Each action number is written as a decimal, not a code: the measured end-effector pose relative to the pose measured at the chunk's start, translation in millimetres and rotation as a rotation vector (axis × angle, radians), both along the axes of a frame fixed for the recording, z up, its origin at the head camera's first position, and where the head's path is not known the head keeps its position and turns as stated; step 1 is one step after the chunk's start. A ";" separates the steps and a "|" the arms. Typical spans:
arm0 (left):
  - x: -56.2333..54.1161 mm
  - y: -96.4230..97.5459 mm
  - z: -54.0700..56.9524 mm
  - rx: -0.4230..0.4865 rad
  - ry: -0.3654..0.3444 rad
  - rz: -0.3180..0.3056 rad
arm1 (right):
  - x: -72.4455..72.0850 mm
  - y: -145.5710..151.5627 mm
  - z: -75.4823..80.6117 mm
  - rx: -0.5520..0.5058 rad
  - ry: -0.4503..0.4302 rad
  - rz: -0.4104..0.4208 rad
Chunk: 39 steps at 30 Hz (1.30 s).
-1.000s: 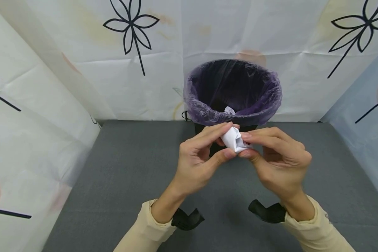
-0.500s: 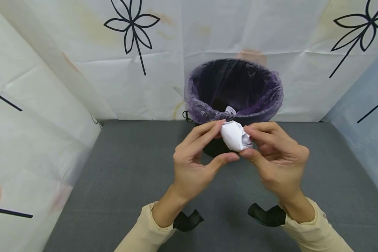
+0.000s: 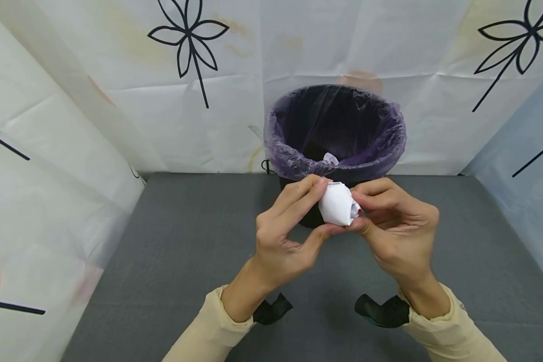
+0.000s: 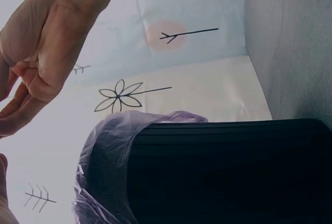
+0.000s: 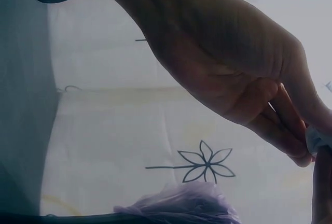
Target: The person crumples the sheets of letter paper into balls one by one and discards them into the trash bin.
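In the head view a crumpled ball of white paper (image 3: pixel 337 203) is held up in front of the bin, between both hands. My left hand (image 3: pixel 282 226) pinches its left side, with the fingers at the top and the thumb beneath. The right hand (image 3: pixel 398 226) pinches its folded right edge between fingers and thumb. A small red mark shows at that folded edge. The right wrist view catches only a bit of the paper (image 5: pixel 315 140) beside the fingers; in the left wrist view the paper is out of sight.
Behind the hands stands a black bin (image 4: pixel 228 172) with a purple plastic liner (image 3: pixel 287 158) folded over its rim. A piece of white paper (image 3: pixel 330 159) lies inside. Grey cloth (image 3: pixel 185 251) covers the table, and patterned white sheets (image 3: pixel 117 60) hang around it.
The paper has been turned and pressed rounder, its hollow fold now facing right. The left thumb came off the paper slightly, then returned to its underside. The bin has stayed put.
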<state>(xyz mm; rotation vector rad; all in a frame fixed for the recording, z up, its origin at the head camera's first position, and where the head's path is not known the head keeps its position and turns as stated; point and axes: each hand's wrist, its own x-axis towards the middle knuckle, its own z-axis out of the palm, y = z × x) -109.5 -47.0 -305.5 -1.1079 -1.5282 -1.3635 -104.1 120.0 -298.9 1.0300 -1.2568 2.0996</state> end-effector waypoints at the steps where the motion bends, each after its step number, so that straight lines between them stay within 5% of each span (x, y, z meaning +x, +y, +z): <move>1: 0.2 -0.1 0.1 -0.003 0.006 0.001 | -0.3 -0.4 -0.5 -0.008 -0.002 0.009; 7: 1.3 0.4 0.7 0.001 0.008 -0.011 | -2.6 -3.0 -2.3 -0.031 -0.004 0.027; 16: 4.1 -3.9 5.5 -0.029 0.019 0.009 | -4.1 -7.5 -1.9 -0.092 0.010 0.161; 23: 4.5 -8.4 7.4 -0.037 -0.023 -0.023 | -3.3 -6.6 3.8 0.028 0.051 0.049; 34: 10.4 -7.4 10.3 0.135 -0.317 -0.256 | -1.6 -8.0 13.4 0.135 0.174 -0.082; 39: 9.8 -6.7 7.8 0.159 -0.322 -0.313 | -0.4 -13.0 11.7 0.111 0.152 -0.109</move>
